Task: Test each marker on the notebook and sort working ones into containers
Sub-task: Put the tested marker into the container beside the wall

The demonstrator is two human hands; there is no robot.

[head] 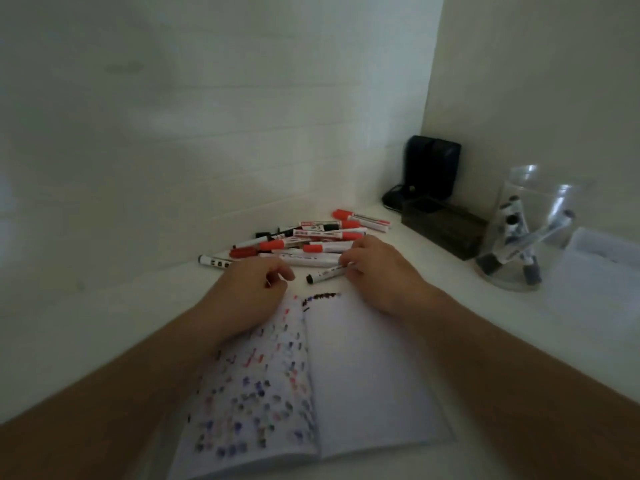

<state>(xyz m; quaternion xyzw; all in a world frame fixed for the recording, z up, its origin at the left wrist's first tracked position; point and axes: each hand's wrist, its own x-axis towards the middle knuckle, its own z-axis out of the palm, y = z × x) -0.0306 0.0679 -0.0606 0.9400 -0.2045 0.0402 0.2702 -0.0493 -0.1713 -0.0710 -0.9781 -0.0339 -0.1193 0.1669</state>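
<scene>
Marker (325, 274) lying crosswise, black tip leftward

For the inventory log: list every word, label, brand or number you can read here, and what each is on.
No text can be read.
Markers in the pile: printed barrel labels, too blurred to read.
Black-tipped marker held by the right hand: printing too blurred.
Markers in the clear glass container: dark marks, unreadable.
Notebook: only ink test dabs, no words.
Black device in the corner: no visible lettering.

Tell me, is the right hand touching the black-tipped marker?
Touching: the head view shows the right hand with fingers curled round the black-tipped marker above the notebook.
</scene>
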